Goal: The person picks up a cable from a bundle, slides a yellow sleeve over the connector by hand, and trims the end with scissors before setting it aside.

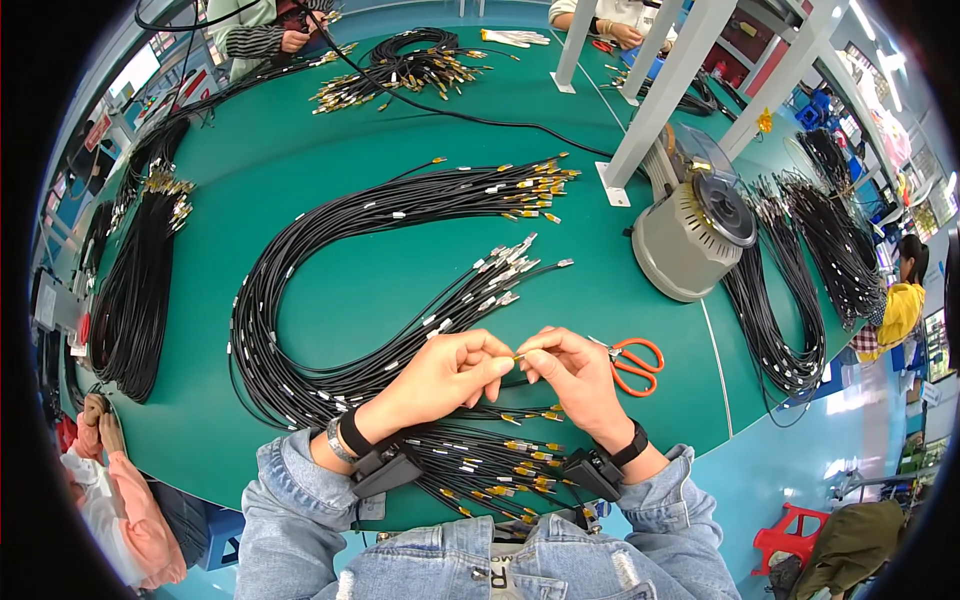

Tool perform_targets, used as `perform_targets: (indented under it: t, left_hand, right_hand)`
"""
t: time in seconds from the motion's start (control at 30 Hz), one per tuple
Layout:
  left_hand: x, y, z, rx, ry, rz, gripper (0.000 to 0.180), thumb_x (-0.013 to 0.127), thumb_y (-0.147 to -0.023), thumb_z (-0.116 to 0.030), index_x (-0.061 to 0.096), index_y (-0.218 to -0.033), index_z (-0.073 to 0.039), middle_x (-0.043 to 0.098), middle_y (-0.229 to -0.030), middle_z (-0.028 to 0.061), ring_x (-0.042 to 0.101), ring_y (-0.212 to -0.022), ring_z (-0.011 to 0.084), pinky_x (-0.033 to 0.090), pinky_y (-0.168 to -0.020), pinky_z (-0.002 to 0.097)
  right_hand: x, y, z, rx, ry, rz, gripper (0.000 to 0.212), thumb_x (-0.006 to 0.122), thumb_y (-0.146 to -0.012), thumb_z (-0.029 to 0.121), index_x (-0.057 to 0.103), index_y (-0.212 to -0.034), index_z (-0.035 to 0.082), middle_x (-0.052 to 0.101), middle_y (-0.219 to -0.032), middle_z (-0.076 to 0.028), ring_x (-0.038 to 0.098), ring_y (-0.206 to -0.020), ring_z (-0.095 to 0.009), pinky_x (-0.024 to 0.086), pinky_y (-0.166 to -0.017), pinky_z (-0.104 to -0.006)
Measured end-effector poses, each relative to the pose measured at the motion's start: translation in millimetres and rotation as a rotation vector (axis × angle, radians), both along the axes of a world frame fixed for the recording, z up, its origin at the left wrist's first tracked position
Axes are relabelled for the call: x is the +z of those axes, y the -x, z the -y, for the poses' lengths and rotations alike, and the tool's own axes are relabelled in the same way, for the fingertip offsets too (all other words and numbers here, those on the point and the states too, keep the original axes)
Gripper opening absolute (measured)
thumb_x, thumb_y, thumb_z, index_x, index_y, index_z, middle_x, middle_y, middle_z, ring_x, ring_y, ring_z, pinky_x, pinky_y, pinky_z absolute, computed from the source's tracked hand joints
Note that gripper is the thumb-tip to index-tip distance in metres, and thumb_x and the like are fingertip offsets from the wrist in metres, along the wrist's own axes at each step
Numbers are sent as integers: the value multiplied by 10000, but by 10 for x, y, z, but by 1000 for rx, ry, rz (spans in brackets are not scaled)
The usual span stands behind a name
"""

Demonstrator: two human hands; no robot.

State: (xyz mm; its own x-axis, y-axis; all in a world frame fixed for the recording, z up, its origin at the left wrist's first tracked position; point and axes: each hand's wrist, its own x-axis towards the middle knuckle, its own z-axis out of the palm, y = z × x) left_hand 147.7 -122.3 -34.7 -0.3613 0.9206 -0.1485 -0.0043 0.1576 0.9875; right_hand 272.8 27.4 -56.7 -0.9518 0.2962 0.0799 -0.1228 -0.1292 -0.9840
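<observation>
Green table (380,272) bears cables (262,300) beyond my left hand (448,372), which, with my right hand (577,378), pinches one tip (518,357), fingertips closed, likely for steadiness.

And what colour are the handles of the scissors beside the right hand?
The scissor handles are orange, seen best in the head view.

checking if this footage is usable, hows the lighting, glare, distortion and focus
Head view: black fisheye rim at both sides, edge of the table bowed; same head view: left hand and right hand brightly lit, pale glare on the floor; again head view: scissors fairly sharp, piece between fingertips too small to make out.
</observation>
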Motion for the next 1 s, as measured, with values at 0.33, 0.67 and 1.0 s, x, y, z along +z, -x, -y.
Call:
perform_targets:
  t: [0.33, 0.67, 1.0]
  left_hand:
    - [-43, -62, -5, 36, -1, 33, 174, 546, -913, -163, 607, -900, -1, 589, -662, -13, 450, -522, 16, 360, -474, 171]
    - [-174, -85, -44, 53, 30, -143, 142, 575, -890, -135, 608, -882, 3, 629, -712, 35, 528, -591, 75, 427, -550, 227]
    - [-325, -28, -43, -51, -103, -836, 106, 638, -762, -56, 619, -861, -24, 601, -841, 88, 542, -845, 293, 448, -751, 364]
  right_hand:
    - [-5, 6, 80, -72, 25, 1, 103, 584, -871, 51, 586, -948, -17, 578, -890, -59, 556, -768, -102, 459, -676, -228]
    - [-57, 6, -9, -48, -50, 24, 95, 606, -856, 59, 595, -919, -10, 587, -882, -42, 553, -773, -95, 455, -680, -232]
    - [189, -97, -657, -500, -196, 132, 170, 578, -880, 156, 624, -928, -1, 592, -820, -18, 523, -724, -95, 436, -693, -248]
